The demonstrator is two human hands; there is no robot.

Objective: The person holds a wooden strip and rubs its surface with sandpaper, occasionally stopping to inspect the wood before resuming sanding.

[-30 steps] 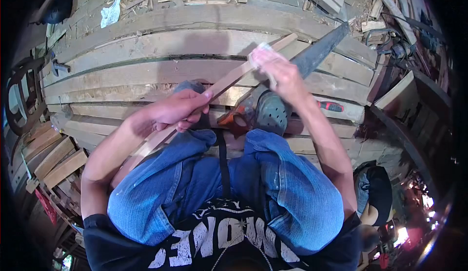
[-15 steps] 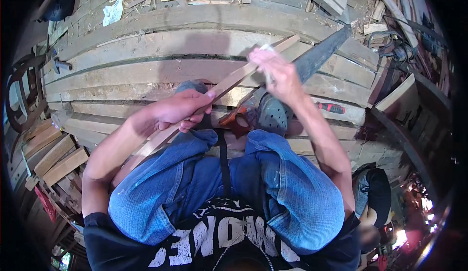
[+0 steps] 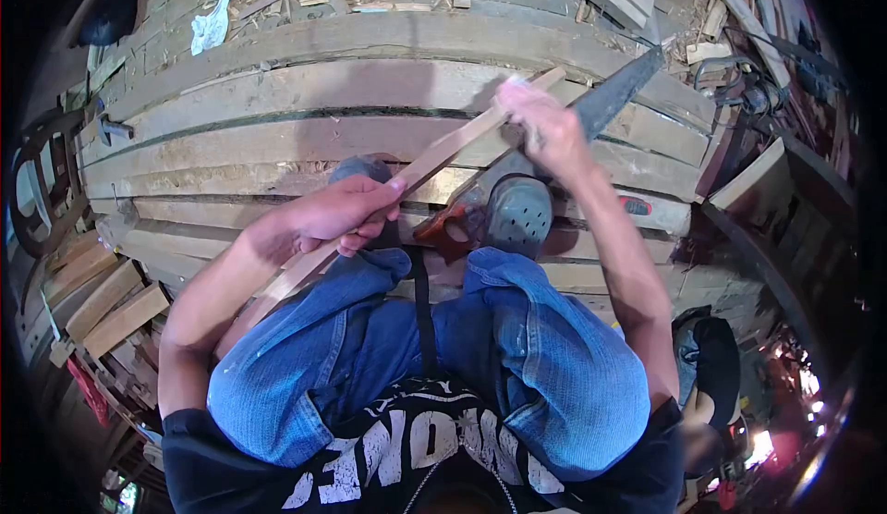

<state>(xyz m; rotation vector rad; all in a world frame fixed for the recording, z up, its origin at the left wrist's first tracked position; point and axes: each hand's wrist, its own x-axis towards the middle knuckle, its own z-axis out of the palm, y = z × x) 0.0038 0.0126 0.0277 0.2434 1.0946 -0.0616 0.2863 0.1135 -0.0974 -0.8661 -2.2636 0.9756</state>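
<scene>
A long, narrow wooden strip (image 3: 443,149) slants from beside my left thigh up to the far right. My left hand (image 3: 356,211) is closed around its middle, thumb on top. Near the strip's far end, my right hand (image 3: 547,135) has its fingers wrapped on the wood, somewhat blurred. Something pale shows at those fingertips, too smeared to name. Beneath the strip and my right hand lies a handsaw (image 3: 621,96), its brown handle between my feet. One foot wears a grey-green clog (image 3: 519,216).
Planks (image 3: 222,135) form the surface under my feet. A red-and-black tool handle (image 3: 636,206) lies beside my right forearm. Farther left rests a hammer (image 3: 115,129). Wood blocks (image 3: 125,318) are stacked at left, and a person (image 3: 716,366) is at lower right.
My right hand has moved a little to the right along the strip toward its far end. My left hand keeps its hold, and the strip has barely shifted.
</scene>
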